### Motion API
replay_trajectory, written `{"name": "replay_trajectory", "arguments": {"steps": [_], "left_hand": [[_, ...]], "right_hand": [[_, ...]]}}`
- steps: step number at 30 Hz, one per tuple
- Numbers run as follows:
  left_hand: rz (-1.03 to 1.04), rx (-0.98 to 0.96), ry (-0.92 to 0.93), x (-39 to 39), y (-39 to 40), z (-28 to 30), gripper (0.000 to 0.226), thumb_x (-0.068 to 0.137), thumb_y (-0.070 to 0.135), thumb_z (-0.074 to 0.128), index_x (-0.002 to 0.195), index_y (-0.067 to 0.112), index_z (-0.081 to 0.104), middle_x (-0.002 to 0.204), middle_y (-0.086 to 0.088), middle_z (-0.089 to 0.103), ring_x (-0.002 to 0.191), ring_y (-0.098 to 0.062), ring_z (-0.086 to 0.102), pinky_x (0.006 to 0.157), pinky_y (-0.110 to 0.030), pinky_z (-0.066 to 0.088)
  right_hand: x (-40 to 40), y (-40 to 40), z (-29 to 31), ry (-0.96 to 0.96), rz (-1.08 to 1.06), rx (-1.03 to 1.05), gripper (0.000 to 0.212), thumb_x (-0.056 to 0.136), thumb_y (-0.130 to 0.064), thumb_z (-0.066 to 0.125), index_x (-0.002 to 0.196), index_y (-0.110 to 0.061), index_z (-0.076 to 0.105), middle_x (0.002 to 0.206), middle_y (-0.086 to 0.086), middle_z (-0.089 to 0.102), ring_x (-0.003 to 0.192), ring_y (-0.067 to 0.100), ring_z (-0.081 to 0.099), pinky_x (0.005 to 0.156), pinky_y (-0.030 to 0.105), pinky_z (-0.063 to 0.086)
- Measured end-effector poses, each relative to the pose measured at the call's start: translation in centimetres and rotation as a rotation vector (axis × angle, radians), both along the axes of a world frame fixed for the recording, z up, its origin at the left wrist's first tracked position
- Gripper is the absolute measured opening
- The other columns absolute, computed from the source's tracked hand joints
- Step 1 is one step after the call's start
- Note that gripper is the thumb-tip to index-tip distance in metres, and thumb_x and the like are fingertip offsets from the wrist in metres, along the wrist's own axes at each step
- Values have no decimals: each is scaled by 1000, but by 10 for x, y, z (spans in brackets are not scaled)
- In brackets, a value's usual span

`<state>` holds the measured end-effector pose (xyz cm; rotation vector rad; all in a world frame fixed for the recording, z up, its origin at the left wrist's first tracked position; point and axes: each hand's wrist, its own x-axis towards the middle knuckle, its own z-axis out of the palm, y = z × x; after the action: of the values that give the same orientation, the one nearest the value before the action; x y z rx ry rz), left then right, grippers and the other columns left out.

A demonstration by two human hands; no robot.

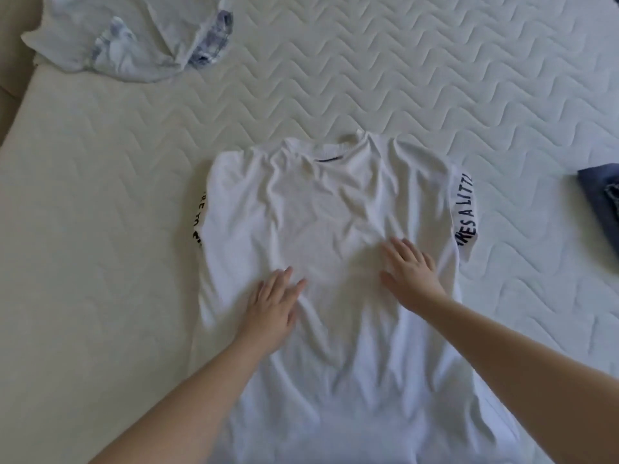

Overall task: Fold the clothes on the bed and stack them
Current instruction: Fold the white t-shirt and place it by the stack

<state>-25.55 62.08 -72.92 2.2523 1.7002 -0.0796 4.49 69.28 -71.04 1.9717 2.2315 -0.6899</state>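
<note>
White T-shirt [335,229], one, lies under two flat, straight-fingered hands: left hand [271,308], right hand [410,274].

The white T-shirt [321,229] is showing as soft matt knit cloth, lightly wrinkled, with a ribbed collar and flat black printed lettering on its sleeves. The mattress [368,78] is looking like quilted off-white fabric, stitched in wavy zigzag lines, matt throughout. The crumpled pale garment [127,38] is appearing as thin woven cloth, and the folded dark blue piece [603,195] is reading as coarse denim.
</note>
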Motion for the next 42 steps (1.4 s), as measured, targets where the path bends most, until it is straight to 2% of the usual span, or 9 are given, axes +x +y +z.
{"name": "replay_trajectory", "arguments": {"steps": [7, 12, 16, 20, 23, 27, 31, 37, 42], "left_hand": [[34, 12, 76, 43, -140, -13, 56, 94, 38, 40, 149, 24, 38, 155, -7, 34, 141, -29, 35, 109, -52, 32], [-2, -28, 73, 56, -233, -12, 70, 87, 57, 45, 148, 23, 40, 156, -10, 32, 144, -28, 31, 111, -56, 28], [-92, -37, 78, 48, -275, -5, 76, 80, 59, 49, 147, 24, 42, 155, -9, 34, 143, -28, 32, 109, -58, 28], [-50, 130, 60, 35, -270, -2, 44, 86, 32, 49, 128, 22, 54, 135, -6, 55, 123, -27, 53, 99, -52, 40], [-86, 213, 39, 27, -251, 0, 39, 81, 23, 47, 119, 21, 51, 115, -6, 63, 100, -29, 62, 86, -43, 43], [-147, 213, 25, 26, -230, 3, 37, 75, 15, 47, 112, 18, 47, 94, -8, 64, 81, -31, 63, 66, -39, 52], [76, 130, -121, 37, -216, 15, 22, 76, 20, 45, 96, 15, 52, 76, -5, 64, 68, -30, 62, 58, -34, 48], [139, 34, -184, 37, -204, 28, 32, 80, 41, 38, 71, 13, 50, 64, -5, 57, 62, -30, 55, 55, -30, 29], [116, 63, -105, 35, -202, 22, 16, 76, 20, 68, 88, 14, 61, 80, -5, 57, 70, -31, 58, 61, -34, 38]], "right_hand": [[-4, -159, -21, 42, -6, 31, 59, 93, -36, 29, 149, -20, 40, 159, 3, 30, 147, 29, 25, 117, 47, 22], [3, -256, -17, 39, 121, -58, 65, 93, -51, 33, 152, -23, 33, 162, 2, 21, 149, 25, 17, 119, 43, 15], [12, -303, -10, -39, 260, -83, 84, 81, -69, 48, 151, -25, 33, 160, 4, 26, 146, 27, 26, 114, 53, 24], [20, -303, -7, -64, 219, 44, 79, 74, -45, 77, 143, -21, 47, 152, 2, 42, 139, 30, 40, 110, 61, 28], [30, -289, -10, -88, 214, 159, 78, 67, -38, 85, 136, -16, 54, 138, 7, 55, 128, 33, 51, 107, 63, 32], [35, -287, -13, -76, 409, 260, 78, 67, -43, 81, 136, -16, 55, 133, 14, 57, 124, 33, 54, 107, 62, 34], [23, -295, -11, -61, 396, 240, 82, 69, -45, 80, 141, -19, 50, 137, 8, 54, 128, 30, 50, 110, 59, 32], [5, -290, -12, -45, 243, 200, 77, 67, -30, 81, 137, -18, 52, 125, 3, 58, 119, 30, 54, 108, 59, 34], [10, -281, -11, -46, 181, 314, 66, 68, -12, 79, 130, -14, 57, 111, 3, 63, 103, 30, 60, 104, 55, 38]]}}
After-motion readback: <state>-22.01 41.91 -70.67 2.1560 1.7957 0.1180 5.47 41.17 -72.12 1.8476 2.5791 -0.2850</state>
